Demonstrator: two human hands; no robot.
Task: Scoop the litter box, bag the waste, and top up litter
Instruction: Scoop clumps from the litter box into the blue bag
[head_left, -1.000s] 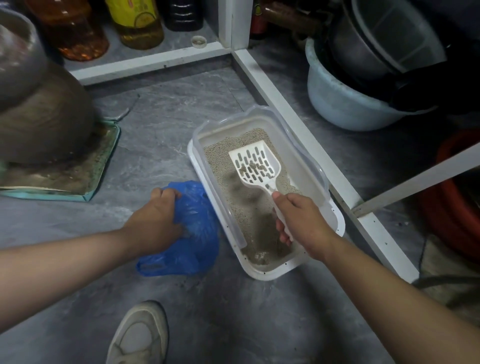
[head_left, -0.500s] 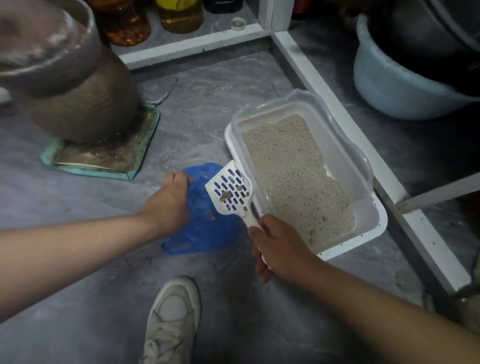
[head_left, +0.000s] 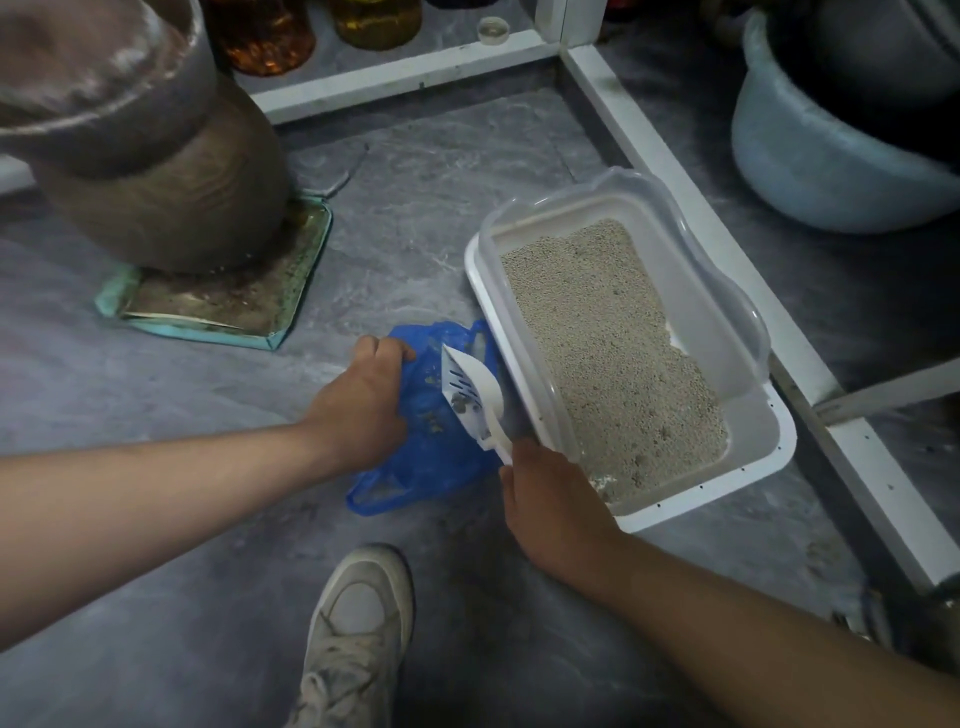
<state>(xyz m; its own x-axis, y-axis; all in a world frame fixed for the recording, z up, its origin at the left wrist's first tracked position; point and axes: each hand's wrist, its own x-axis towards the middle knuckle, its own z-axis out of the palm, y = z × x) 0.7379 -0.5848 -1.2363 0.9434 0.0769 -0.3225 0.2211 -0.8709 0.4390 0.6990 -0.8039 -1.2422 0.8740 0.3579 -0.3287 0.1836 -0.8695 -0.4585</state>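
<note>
Tipping the scoop (head_left: 474, 395) over the blue bag (head_left: 431, 441), just left of centre frame. Right hand (head_left: 550, 512) is curled round the scoop's handle; the slotted blade is rolled onto its side with dark clumps sitting low in it, above the bag's mouth. Left hand (head_left: 363, 405) has fingers bunched on the bag's upper-left edge, holding the mouth open.

Judgement on doing this well: roll the scoop further so clumps slide off the long edge into the opening, not off the tip. Keep the blade low and inside the bag rim; the plastic is thin and slack, so the left hand should hold the mouth taut and wide. A few specks already lie inside the bag. Tap once, don't shake, or grains will likely scatter on the floor.

Litter box (head_left: 769, 457) sits right of centre, touching or just beside the bag's right edge; can't tell which. Its clear hood rim is on, and the litter (head_left: 608, 353) is thin at the near end. Top-up not yet done; no litter sack in view.

Floor (head_left: 208, 597) is grey marbled tile or vinyl. White frame rails (head_left: 670, 171) run across the top and down the right. Brown clay pot (head_left: 171, 192) on a stained teal tray, upper left. Pale blue basin (head_left: 810, 171), upper right. Bottles top centre. One white sneaker (head_left: 358, 623), bottom centre.
</note>
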